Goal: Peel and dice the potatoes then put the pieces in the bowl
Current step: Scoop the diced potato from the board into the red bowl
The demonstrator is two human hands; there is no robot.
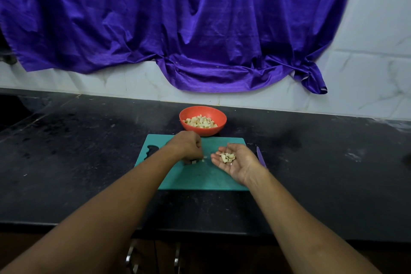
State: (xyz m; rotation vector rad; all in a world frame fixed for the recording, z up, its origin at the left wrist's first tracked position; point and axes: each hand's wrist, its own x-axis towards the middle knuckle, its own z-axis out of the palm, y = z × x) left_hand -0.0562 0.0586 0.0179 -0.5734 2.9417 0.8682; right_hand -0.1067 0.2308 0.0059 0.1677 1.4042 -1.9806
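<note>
Head view: a person works at a black counter (89,162), with both hands over a teal cutting board (200,179).
Left hand (189,148): knuckles up, fingers curled down and pinching at the loose dice (194,161) on the board. The fingers hide how many cubes it grips.
Right hand (238,165): palm up, with relaxed, slightly cupped fingers. It carries the palm pile (227,157) of potato cubes and nothing clamps them.
Bowl (219,114): orange, just beyond the board's far edge, and partly filled with bowl dice (201,122).
Knife (261,158): purple, lying along the board's right edge, just beside the right wrist.
Spill risk: the palm pile sits loose, so a tilt or a quick reach toward the bowl would likely roll cubes onto the counter.
Drop risk: moving small, possibly slippery cubes from the pinch to the palm could scatter them past the fingertips.
Knife risk: a sideways sweep of the right forearm could nudge the blade off the board or catch skin.
Bowl risk: tipping the hand short of the rim would drop pieces between the bowl and the board.
</note>
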